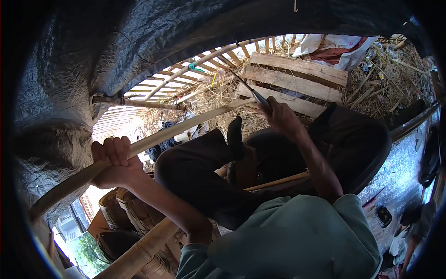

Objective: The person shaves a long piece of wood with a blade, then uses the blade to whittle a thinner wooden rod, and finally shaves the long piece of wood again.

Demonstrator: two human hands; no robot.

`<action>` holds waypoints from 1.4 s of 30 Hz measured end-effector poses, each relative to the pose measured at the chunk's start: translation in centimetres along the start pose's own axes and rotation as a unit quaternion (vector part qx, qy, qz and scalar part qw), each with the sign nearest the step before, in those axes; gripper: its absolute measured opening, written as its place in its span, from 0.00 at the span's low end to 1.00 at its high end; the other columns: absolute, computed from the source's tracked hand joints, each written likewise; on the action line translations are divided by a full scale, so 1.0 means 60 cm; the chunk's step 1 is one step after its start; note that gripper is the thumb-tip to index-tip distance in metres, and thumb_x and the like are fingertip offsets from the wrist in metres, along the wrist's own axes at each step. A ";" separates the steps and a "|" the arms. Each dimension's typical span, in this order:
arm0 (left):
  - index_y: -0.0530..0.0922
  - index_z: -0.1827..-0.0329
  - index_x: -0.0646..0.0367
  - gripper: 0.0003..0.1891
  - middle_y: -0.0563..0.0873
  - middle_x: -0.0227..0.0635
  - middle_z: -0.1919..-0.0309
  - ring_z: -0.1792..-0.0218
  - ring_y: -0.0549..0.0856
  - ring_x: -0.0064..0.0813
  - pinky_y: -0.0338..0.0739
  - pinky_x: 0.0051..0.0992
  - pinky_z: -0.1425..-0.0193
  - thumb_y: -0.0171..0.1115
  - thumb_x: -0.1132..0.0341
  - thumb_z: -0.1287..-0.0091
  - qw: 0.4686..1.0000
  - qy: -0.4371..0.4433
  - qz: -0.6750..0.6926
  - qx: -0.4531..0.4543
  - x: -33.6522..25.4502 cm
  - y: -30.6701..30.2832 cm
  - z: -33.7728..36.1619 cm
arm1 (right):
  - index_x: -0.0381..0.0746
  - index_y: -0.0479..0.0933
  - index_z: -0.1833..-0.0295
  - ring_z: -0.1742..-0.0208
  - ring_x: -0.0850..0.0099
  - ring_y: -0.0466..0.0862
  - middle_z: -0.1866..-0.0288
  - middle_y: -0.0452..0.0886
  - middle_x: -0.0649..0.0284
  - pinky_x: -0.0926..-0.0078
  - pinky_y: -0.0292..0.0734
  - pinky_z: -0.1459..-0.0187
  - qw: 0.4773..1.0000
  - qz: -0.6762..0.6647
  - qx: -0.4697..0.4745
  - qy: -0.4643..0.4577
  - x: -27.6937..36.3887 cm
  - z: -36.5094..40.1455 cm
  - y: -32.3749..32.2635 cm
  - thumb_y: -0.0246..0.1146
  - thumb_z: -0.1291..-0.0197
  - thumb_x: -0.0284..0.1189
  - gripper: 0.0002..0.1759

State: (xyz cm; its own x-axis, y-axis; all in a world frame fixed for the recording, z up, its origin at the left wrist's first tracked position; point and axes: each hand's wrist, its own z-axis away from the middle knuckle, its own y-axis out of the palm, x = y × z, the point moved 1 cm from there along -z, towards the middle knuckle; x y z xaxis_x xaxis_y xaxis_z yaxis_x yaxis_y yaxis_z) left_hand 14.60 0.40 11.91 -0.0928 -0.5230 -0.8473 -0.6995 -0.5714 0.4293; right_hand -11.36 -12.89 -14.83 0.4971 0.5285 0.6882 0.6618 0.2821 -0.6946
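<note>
A long pale bamboo strip [181, 126] slants from the lower left up to the upper middle. My left hand [114, 162] is closed around it at the left, fingers wrapped over the top. Near the strip's upper right end, my right hand [278, 114] grips the handle of a knife [251, 88]. The narrow dark blade points up and left, by the strip's end; whether it touches the strip is unclear.
Wooden slats [297, 83] lie on straw beyond my legs. White sacks [337, 46] are at the top right. A bamboo pole [139, 251] and woven baskets [134, 209] are at the lower left. Dark plastic sheeting [65, 88] hangs left and overhead.
</note>
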 end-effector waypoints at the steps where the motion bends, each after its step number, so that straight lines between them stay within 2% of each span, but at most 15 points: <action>1: 0.60 0.80 0.51 0.31 0.58 0.26 0.91 0.91 0.57 0.16 0.50 0.17 0.85 0.37 0.30 0.40 1.000 -0.003 0.023 0.010 0.001 -0.005 0.000 | 0.34 0.69 0.61 0.81 0.51 0.78 0.84 0.75 0.49 0.56 0.70 0.80 1.000 0.012 -0.015 -0.010 -0.009 -0.002 -0.002 0.56 0.36 0.39 0.16; 6: 0.63 0.78 0.52 0.44 0.62 0.27 0.90 0.91 0.59 0.17 0.51 0.18 0.85 0.32 0.14 0.62 0.996 0.049 0.072 0.028 0.038 -0.007 0.005 | 0.35 0.68 0.63 0.85 0.50 0.75 0.87 0.72 0.50 0.58 0.66 0.86 0.994 -0.093 -0.024 0.058 -0.023 -0.025 -0.023 0.56 0.35 0.37 0.14; 12: 0.61 0.82 0.49 0.42 0.57 0.26 0.93 0.93 0.56 0.17 0.48 0.17 0.89 0.24 0.14 0.59 0.957 0.064 -0.063 -0.276 0.055 0.058 0.010 | 0.33 0.70 0.58 0.79 0.45 0.76 0.83 0.72 0.47 0.56 0.65 0.78 0.988 -0.099 0.055 0.107 0.003 -0.015 -0.024 0.53 0.33 0.39 0.17; 16: 0.59 0.84 0.48 0.41 0.56 0.26 0.93 0.94 0.54 0.17 0.47 0.15 0.90 0.22 0.16 0.57 0.985 0.068 -0.037 -0.152 0.037 0.023 -0.008 | 0.34 0.69 0.58 0.78 0.44 0.76 0.83 0.73 0.46 0.53 0.65 0.79 0.989 -0.104 0.059 0.087 0.005 -0.013 -0.027 0.53 0.33 0.40 0.17; 22: 0.57 0.80 0.50 0.31 0.58 0.23 0.88 0.91 0.57 0.17 0.51 0.16 0.91 0.29 0.31 0.35 0.901 0.135 -0.048 -0.410 0.052 0.055 -0.002 | 0.33 0.67 0.55 0.73 0.40 0.76 0.79 0.73 0.40 0.50 0.62 0.77 0.963 -0.175 0.091 0.184 -0.018 -0.022 -0.010 0.49 0.32 0.41 0.19; 23: 0.58 0.79 0.50 0.30 0.58 0.24 0.88 0.91 0.59 0.17 0.53 0.16 0.91 0.30 0.33 0.34 0.907 0.175 -0.082 -0.373 0.058 0.051 0.005 | 0.33 0.67 0.54 0.74 0.39 0.74 0.78 0.72 0.39 0.52 0.62 0.78 0.971 -0.156 0.084 0.162 -0.025 -0.023 -0.008 0.49 0.32 0.41 0.19; 24: 0.59 0.79 0.52 0.30 0.58 0.25 0.87 0.91 0.61 0.17 0.55 0.18 0.91 0.31 0.35 0.33 0.918 0.186 -0.086 -0.339 0.067 0.044 0.006 | 0.34 0.68 0.59 0.87 0.68 0.73 0.87 0.69 0.61 0.70 0.63 0.85 0.980 -0.150 0.051 0.116 -0.047 -0.022 0.009 0.47 0.32 0.46 0.23; 26: 0.60 0.79 0.53 0.30 0.60 0.24 0.88 0.92 0.62 0.16 0.55 0.18 0.91 0.32 0.36 0.31 0.921 0.170 -0.072 -0.343 0.069 0.079 0.001 | 0.37 0.66 0.56 0.92 0.73 0.70 0.88 0.70 0.63 0.74 0.63 0.90 0.963 -0.198 0.077 0.164 -0.044 -0.024 0.006 0.46 0.32 0.47 0.22; 27: 0.60 0.78 0.53 0.29 0.60 0.24 0.88 0.92 0.61 0.15 0.54 0.17 0.90 0.33 0.38 0.31 0.926 0.168 -0.096 -0.324 0.072 0.092 -0.002 | 0.36 0.67 0.55 0.91 0.73 0.71 0.87 0.70 0.63 0.74 0.64 0.89 0.971 -0.186 0.071 0.131 -0.084 -0.021 0.032 0.45 0.32 0.48 0.23; 28: 0.60 0.78 0.53 0.28 0.60 0.24 0.88 0.91 0.60 0.15 0.54 0.17 0.89 0.34 0.39 0.30 0.940 0.158 -0.078 -0.292 0.086 0.084 -0.009 | 0.28 0.68 0.55 0.73 0.50 0.77 0.74 0.73 0.45 0.56 0.67 0.70 0.981 -0.138 0.072 0.116 -0.038 -0.031 -0.010 0.44 0.31 0.45 0.26; 29: 0.59 0.79 0.52 0.27 0.59 0.22 0.88 0.90 0.59 0.15 0.54 0.17 0.88 0.34 0.40 0.29 0.943 0.184 -0.028 -0.276 0.115 0.073 -0.018 | 0.28 0.68 0.56 0.69 0.46 0.76 0.72 0.73 0.43 0.53 0.67 0.67 0.962 -0.167 0.125 0.174 -0.060 -0.031 0.003 0.43 0.31 0.45 0.27; 30: 0.58 0.78 0.52 0.25 0.60 0.22 0.85 0.85 0.61 0.15 0.57 0.15 0.82 0.35 0.45 0.27 0.897 0.195 -0.072 -0.390 0.137 0.099 -0.022 | 0.28 0.68 0.55 0.68 0.45 0.76 0.70 0.74 0.42 0.52 0.67 0.66 0.960 -0.181 0.120 0.175 -0.066 -0.032 0.009 0.43 0.31 0.46 0.27; 34: 0.59 0.78 0.49 0.25 0.61 0.22 0.86 0.88 0.61 0.16 0.54 0.20 0.87 0.34 0.42 0.28 0.914 0.243 -0.101 -0.308 0.188 0.049 -0.011 | 0.29 0.68 0.54 0.62 0.42 0.76 0.65 0.75 0.39 0.49 0.67 0.63 0.962 -0.173 0.100 0.187 -0.058 -0.035 -0.004 0.41 0.30 0.46 0.27; 38: 0.59 0.79 0.50 0.25 0.62 0.24 0.87 0.88 0.63 0.18 0.59 0.21 0.86 0.34 0.42 0.28 0.911 0.223 -0.106 -0.331 0.188 0.039 -0.005 | 0.36 0.69 0.52 0.91 0.73 0.69 0.87 0.67 0.64 0.73 0.63 0.88 0.979 -0.170 -0.012 0.116 -0.156 -0.028 0.067 0.44 0.33 0.51 0.27; 42: 0.61 0.78 0.51 0.26 0.63 0.24 0.87 0.88 0.65 0.19 0.61 0.21 0.86 0.35 0.42 0.28 0.909 0.201 -0.064 -0.360 0.170 0.000 0.005 | 0.37 0.68 0.56 0.87 0.70 0.69 0.84 0.67 0.63 0.71 0.61 0.86 0.962 -0.208 0.006 0.178 -0.172 -0.041 0.065 0.45 0.34 0.52 0.26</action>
State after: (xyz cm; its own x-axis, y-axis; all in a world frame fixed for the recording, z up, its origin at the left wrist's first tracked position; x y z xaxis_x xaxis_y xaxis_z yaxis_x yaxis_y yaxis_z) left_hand 13.47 -4.73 3.20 0.3251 -0.5288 -0.7840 -0.0278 -0.8341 0.5510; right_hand -12.52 -19.21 -24.10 0.3534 0.0604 0.9335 0.8397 0.4193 -0.3450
